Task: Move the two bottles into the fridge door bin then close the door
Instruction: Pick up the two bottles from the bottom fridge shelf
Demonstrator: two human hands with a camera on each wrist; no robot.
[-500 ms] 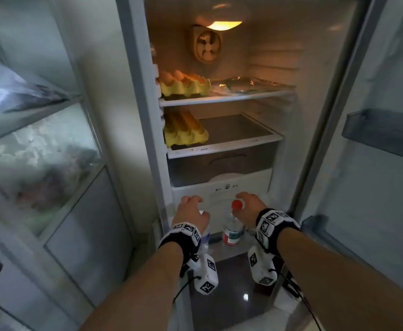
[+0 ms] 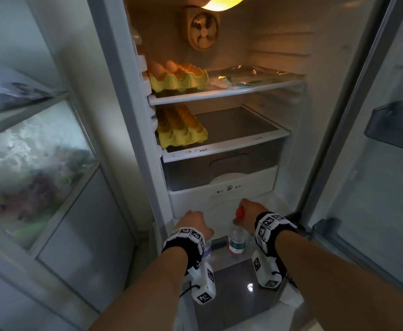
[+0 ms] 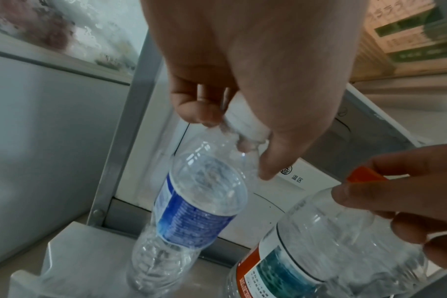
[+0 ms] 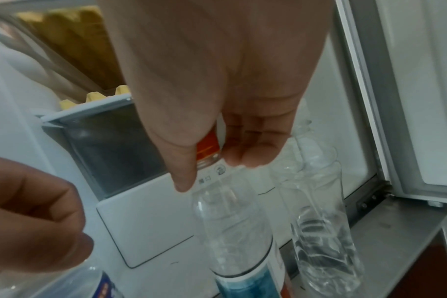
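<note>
Both forearms reach forward and down, side by side, each wrist wrapped in a marker-printed band. The left hand [image 2: 194, 224] hangs palm down, its thumb and fingers [image 3: 194, 109] curled and pinching the white cap of a bottle [image 3: 191, 203] beneath it. The right hand [image 2: 248, 215], just beside the left, pinches the orange cap of a second bottle [image 4: 232, 227] between thumb and curled fingertips [image 4: 253, 155].
</note>
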